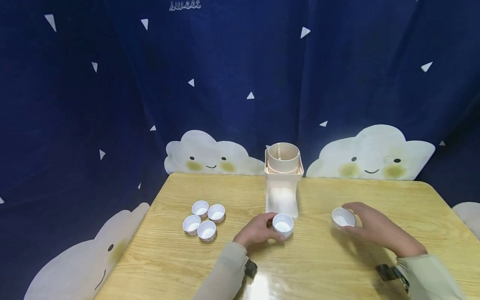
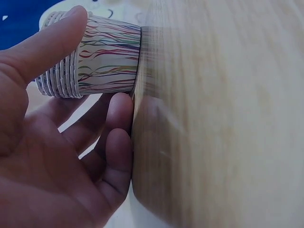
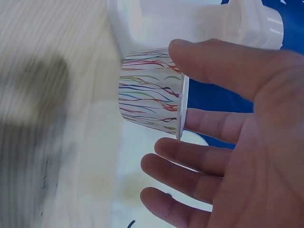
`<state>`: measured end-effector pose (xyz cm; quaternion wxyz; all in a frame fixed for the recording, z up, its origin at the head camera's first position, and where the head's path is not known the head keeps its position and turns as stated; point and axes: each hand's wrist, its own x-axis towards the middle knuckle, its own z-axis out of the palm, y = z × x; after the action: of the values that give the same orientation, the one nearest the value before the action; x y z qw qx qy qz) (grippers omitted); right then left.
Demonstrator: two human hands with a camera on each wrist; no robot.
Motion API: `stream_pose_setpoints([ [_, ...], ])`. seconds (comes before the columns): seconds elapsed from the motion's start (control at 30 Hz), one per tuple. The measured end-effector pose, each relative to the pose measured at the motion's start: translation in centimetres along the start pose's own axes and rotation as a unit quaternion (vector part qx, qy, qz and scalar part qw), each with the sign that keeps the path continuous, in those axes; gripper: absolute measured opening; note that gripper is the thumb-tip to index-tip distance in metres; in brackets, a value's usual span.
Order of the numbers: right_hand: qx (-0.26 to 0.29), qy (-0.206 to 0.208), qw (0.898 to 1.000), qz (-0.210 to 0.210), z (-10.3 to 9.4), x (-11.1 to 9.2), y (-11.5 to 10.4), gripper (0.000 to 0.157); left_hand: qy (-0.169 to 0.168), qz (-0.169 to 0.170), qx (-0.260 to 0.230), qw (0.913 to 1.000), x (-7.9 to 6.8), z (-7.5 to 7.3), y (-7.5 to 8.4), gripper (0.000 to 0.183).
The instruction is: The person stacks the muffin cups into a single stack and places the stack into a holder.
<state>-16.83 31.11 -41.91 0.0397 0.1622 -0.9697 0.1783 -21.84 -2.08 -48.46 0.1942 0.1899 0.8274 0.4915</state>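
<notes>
My left hand grips a stack of small paper baking cups on the table, in front of a cream stand. Several nested rims show in the left wrist view, where the outer cup has wavy coloured lines on white. Between thumb and fingers, my right hand pinches a single paper baking cup at its rim. The right wrist view shows this cup with the same wavy lines and raised over the tabletop, while the other fingers spread loosely below it.
The cream stand with a round cylinder on top stands at the back middle of the wooden table. To the left, several paper baking cups sit close together, upright. A dark blue curtain hangs behind.
</notes>
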Motion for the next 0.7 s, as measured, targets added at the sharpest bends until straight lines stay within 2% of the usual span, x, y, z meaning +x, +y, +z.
stream_pose_setpoints([
  [0.5,0.013,0.023,0.998,-0.050,0.1,1.2,-2.3,0.058,-0.004,-0.002,-0.010,0.9999,-0.1,-0.1,0.1,0.052],
  [0.7,0.020,0.015,0.998,-0.054,0.1,1.8,-3.6,0.057,-0.002,-0.004,-0.010,0.9999,-0.1,-0.1,0.2,0.052],
])
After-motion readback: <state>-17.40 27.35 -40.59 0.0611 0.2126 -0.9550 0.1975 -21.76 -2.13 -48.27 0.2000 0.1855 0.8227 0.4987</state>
